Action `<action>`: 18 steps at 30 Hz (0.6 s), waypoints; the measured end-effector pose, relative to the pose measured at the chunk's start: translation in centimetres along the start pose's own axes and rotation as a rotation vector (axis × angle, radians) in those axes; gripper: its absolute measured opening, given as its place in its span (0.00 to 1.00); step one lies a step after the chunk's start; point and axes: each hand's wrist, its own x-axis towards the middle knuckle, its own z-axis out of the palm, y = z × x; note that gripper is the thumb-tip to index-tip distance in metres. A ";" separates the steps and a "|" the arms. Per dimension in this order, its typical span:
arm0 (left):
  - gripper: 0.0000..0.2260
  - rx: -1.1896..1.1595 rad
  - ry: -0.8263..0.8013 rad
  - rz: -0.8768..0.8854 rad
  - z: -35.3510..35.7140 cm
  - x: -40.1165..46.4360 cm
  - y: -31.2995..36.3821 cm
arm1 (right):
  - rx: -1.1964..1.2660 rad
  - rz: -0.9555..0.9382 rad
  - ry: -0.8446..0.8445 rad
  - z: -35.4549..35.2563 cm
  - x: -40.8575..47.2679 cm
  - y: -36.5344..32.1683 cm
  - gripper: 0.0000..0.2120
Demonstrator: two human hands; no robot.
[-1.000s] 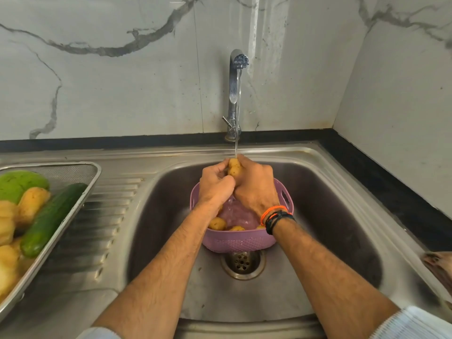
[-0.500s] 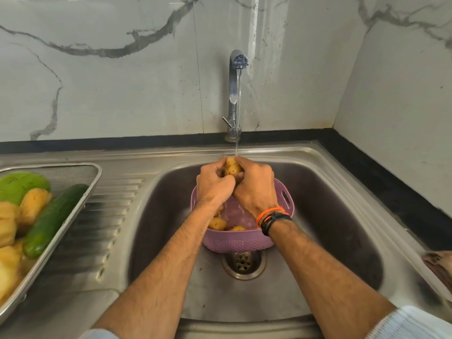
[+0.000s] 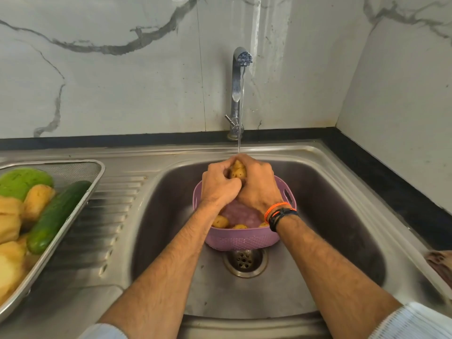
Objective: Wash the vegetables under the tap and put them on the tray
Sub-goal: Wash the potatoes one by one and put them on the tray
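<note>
From the head camera I see both my hands, the left hand [image 3: 219,184] and right hand [image 3: 259,185], curled round one potato [image 3: 237,170] under the tap [image 3: 238,77] stream, above the purple basket [image 3: 242,237] in the sink [image 3: 342,216], the tray [image 3: 80,192] at left holding a cucumber [image 3: 57,216].

White marble wall panels with grey veins [image 3: 122,81] fill the upper frame above a black stone ledge [image 3: 110,140]. At the right edge, lower down, lies a brownish crumpled cloth [image 3: 441,264]. A round steel drain strainer [image 3: 244,261] sits lower centre.
</note>
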 end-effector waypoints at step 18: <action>0.12 -0.768 -0.065 -0.426 -1.0 0.7 -0.1 | 0.494 0.240 -0.089 -0.9 1.1 1.7 0.29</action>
